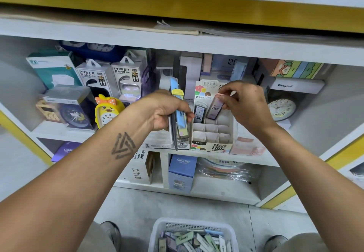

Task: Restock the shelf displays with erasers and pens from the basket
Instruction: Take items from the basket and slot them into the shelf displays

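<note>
My left hand grips a stack of slim pastel packs, blue and yellow on top, held upright in front of the shelf. My right hand pinches the top of one small purple lead case and holds it over the back row of a white cardboard display box with divided slots. One dark case stands in a slot beside it; the front slots hold nothing. Down at the bottom edge, a white plastic basket holds several pastel packs.
The shelf carries power bank boxes, a yellow chick alarm clock, a round clock and assorted boxes. A lower shelf holds a blue CRUHRE box. My shoes frame the basket on the grey floor.
</note>
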The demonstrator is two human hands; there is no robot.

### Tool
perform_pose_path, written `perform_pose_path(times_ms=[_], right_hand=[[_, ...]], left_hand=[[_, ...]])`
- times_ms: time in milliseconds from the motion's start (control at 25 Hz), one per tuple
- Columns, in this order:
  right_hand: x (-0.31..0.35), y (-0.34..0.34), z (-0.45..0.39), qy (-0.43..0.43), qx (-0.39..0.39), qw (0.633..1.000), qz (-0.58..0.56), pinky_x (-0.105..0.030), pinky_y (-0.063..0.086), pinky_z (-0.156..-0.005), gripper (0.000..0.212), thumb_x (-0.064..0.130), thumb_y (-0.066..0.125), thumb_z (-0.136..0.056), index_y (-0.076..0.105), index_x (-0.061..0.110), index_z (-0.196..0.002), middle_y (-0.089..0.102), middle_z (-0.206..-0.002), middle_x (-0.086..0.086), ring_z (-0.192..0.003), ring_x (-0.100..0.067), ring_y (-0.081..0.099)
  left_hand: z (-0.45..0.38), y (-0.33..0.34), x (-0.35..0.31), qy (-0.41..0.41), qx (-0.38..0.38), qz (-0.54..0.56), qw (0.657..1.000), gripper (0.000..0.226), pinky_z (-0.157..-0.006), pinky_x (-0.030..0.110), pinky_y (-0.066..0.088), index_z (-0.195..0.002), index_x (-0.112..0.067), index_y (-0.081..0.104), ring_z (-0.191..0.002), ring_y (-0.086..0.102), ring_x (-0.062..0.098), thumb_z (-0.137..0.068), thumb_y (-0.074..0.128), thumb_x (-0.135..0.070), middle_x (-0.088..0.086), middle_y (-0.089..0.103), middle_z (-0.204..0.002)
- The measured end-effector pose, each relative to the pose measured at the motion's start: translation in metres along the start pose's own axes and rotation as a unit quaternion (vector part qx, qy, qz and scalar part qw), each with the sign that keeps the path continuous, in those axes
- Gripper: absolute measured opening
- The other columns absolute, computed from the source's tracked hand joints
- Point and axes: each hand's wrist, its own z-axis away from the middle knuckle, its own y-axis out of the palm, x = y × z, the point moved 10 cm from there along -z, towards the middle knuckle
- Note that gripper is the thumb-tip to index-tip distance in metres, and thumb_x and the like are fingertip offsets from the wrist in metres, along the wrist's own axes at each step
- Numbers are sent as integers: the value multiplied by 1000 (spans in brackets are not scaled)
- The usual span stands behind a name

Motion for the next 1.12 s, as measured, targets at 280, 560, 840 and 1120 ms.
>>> perform_pose_path(times_ms=[280,560,840,1120], right_hand=[[9,31,14,-79,48,992,81,-44,55,-75,12,9,69,-92,77,2,-96,71,-91,-12,-81,-29,67],[32,49,21,-128,63,976,165,-41,55,-68,32,-6,60,-86,73,10,-111,68,-110,-1,-98,-29,63],[12,42,18,49,74,989,-118,-19,46,-81,18,12,64,-95,75,15,-109,74,-99,6,-84,-2,62],[7,39,30,214,118,890,-384,-26,49,-48,17,13,78,-85,72,-1,-91,69,-71,-13,-47,-24,60]], left_hand=[[-1,0,1,-1,5,-15,1000,15,-63,36,57,-93,-4,56,-68,68,25,-87,62,8,21,70,-84],[-1,4,3,-6,13,-15,1000,12,-71,38,56,-96,-2,57,-71,67,25,-89,61,7,20,70,-84],[3,22,3,3,87,10,996,10,-68,37,60,-95,1,63,-72,71,27,-87,63,7,22,72,-84],[7,62,3,14,167,33,985,30,-85,44,58,-117,9,60,-83,70,32,-87,59,12,23,70,-95]])
